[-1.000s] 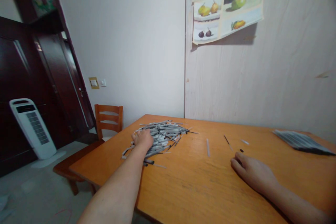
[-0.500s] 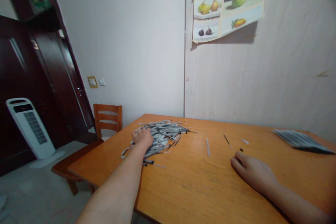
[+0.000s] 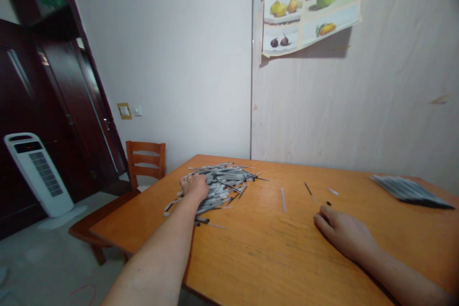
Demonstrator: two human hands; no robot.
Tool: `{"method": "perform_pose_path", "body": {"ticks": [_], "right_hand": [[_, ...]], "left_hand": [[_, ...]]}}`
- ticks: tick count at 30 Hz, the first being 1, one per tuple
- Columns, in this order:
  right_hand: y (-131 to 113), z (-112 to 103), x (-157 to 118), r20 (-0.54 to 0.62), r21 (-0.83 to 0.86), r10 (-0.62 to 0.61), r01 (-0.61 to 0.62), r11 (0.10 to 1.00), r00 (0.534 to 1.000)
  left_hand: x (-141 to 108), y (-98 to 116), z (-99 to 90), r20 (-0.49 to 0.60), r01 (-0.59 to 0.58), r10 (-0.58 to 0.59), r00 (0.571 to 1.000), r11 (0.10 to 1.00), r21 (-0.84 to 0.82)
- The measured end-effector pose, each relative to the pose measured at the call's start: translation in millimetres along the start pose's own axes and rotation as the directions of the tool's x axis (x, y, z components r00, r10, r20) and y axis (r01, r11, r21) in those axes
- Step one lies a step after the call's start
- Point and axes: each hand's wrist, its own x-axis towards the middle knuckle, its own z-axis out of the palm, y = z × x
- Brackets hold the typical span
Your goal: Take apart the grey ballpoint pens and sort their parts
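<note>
A heap of pens [image 3: 224, 186], grey-white with black ends, lies at the table's left far part. My left hand [image 3: 194, 186] is on the heap's left side, its fingers curled down among the pens. What they hold, if anything, is hidden. My right hand [image 3: 342, 229] rests on the table, thumb and forefinger a little apart, and nothing shows in it. Just beyond its fingertips is a small black piece [image 3: 329, 203]. Near it lie a thin dark refill [image 3: 309, 190] and a short clear piece [image 3: 333, 191]. Farther left is a clear tube [image 3: 283, 200].
The wooden table [image 3: 258, 253] meets the wall at its far side. A flat bundle of pen-like sticks [image 3: 412, 192] lies at the far right. A chair [image 3: 146, 160] stands beyond the left edge, with a white upright appliance [image 3: 41, 174] on the floor.
The view has shifted very slightly. My left hand stays in the heap and my right hand stays resting on the table, with no clear movement of either.
</note>
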Motion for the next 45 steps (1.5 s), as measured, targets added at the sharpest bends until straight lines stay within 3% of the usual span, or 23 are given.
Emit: {"method": "perform_pose_path", "body": {"ticks": [45], "right_hand": [[-0.3,-0.7,-0.3,0.001,0.013,0.004,-0.004,1.0,1.0]], "left_hand": [[4.9,6.9,3.2,-0.063,-0.135,0.132,0.989,0.99,-0.047]]}}
